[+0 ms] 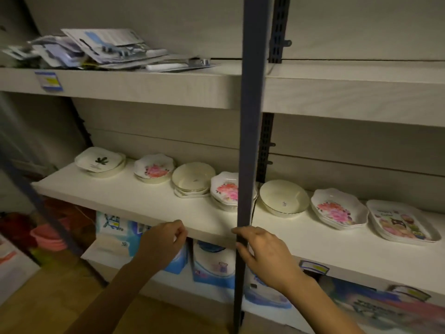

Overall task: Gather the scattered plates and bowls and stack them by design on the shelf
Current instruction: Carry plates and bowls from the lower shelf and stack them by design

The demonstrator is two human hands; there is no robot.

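Note:
A row of dishes stands on the white middle shelf (125, 198). From the left: a leaf-print plate stack (99, 162), a pink-flower plate (154, 169), a plain cream bowl stack (193, 178), a second pink-flower dish (224, 189) partly behind the post, a cream bowl (284, 197), a third flower dish (338, 208) and a cartoon-print tray stack (401, 221). My left hand (163, 239) hovers at the shelf's front edge, fingers curled, holding nothing. My right hand (262, 251) rests against the dark upright post (251, 116), fingers spread.
The top shelf (144, 83) carries a heap of packaged goods (101, 48). Blue and white packs (212, 263) fill the bottom shelf. Pink tubs (49, 238) sit low at the left. A slanted dark bar (48, 213) crosses the left side.

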